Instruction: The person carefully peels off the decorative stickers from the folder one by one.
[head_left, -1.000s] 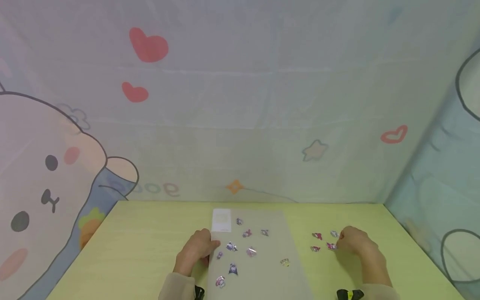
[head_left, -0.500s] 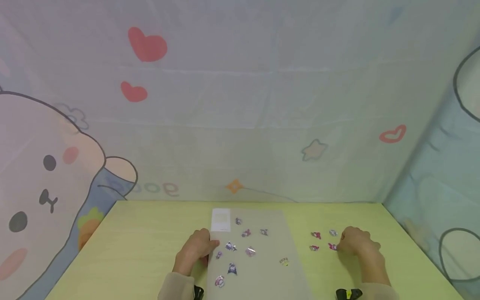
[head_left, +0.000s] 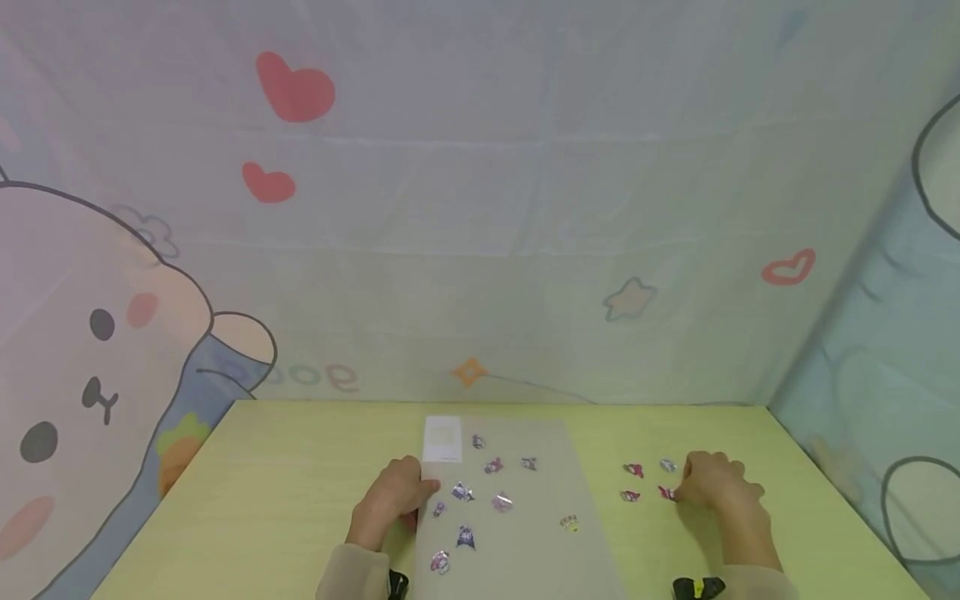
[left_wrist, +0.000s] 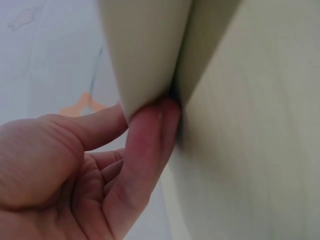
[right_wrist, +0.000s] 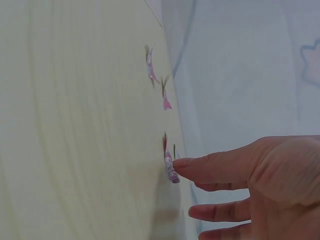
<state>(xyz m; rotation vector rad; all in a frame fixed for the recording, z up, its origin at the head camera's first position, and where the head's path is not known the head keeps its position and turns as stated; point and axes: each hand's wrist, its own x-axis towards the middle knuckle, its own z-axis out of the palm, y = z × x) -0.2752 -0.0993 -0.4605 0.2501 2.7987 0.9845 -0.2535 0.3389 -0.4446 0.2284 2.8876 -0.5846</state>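
A pale grey flat board (head_left: 540,550) with a thick side edge lies on the yellow table, several small shiny stickers on its top. My left hand (head_left: 390,497) grips its left edge; in the left wrist view the thumb lies over the top and the fingers (left_wrist: 145,140) curl against the side wall (left_wrist: 145,55). To the right of the board, my right hand (head_left: 716,487) pinches a small pink sticker (head_left: 667,492) close over the table. The right wrist view has the thumb tip on this sticker (right_wrist: 171,170); the opposing fingertip is hidden.
Two pink stickers (head_left: 633,471) and a pale one (head_left: 667,465) lie on the table left of and beyond the right hand. A white square card (head_left: 442,439) sits at the board's far left corner. Behind the table (head_left: 300,467) hangs a printed cloth (head_left: 480,208).
The right hand has shifted very slightly right, and the pink sticker at its fingertips has moved with it and turned a little. The left hand stays on the board's edge.
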